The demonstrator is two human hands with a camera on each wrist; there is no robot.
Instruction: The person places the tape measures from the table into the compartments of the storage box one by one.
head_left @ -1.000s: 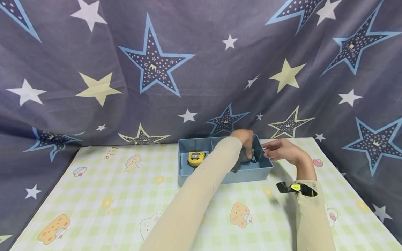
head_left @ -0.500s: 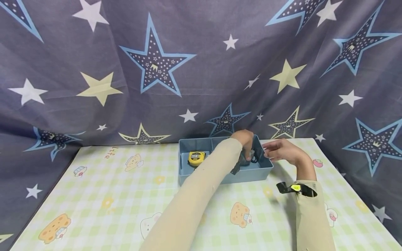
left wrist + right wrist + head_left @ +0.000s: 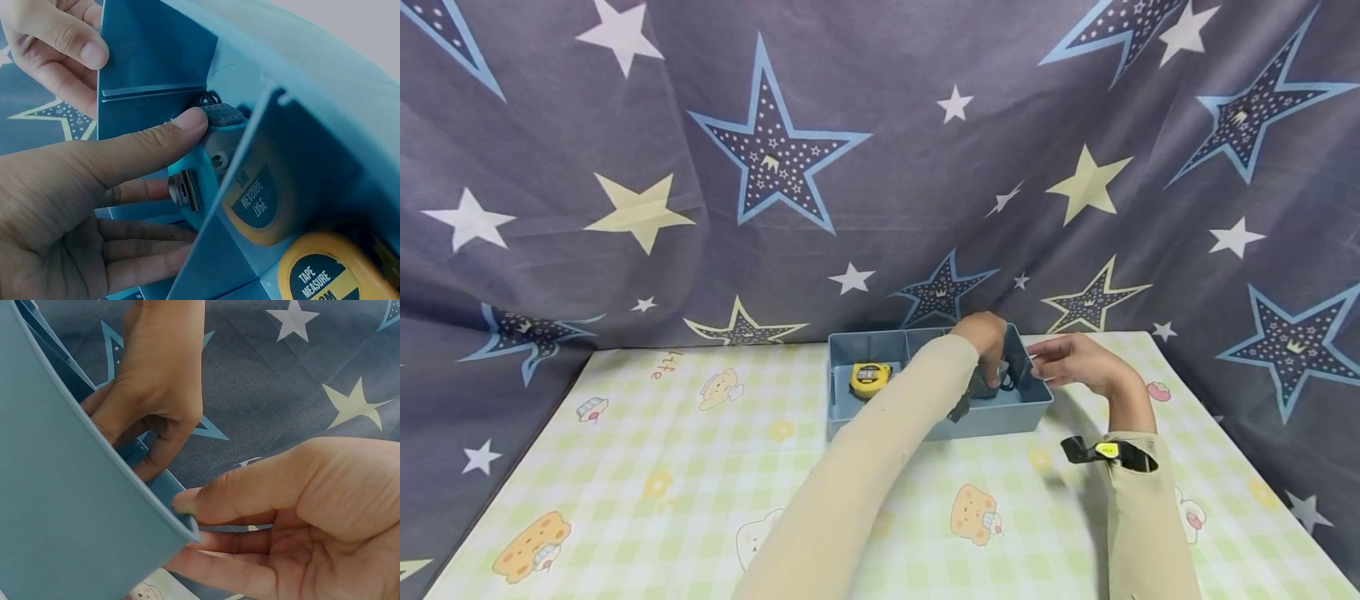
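Observation:
A blue-grey divided box stands at the back of the table. My left hand reaches down into its right compartment. In the left wrist view, the thumb lies on top of a grey-teal tape measure, with fingers around its far side; its metal hook end and a black cord show. My right hand pinches the box's right corner, thumb inside the rim and fingers outside. A yellow tape measure lies in the left compartment, and its mirrored label shows on the divider in the left wrist view.
The left forearm crosses in front of the box and hides part of it. A checked cloth with cartoon prints covers the table. Right behind the box hangs a dark star-patterned curtain.

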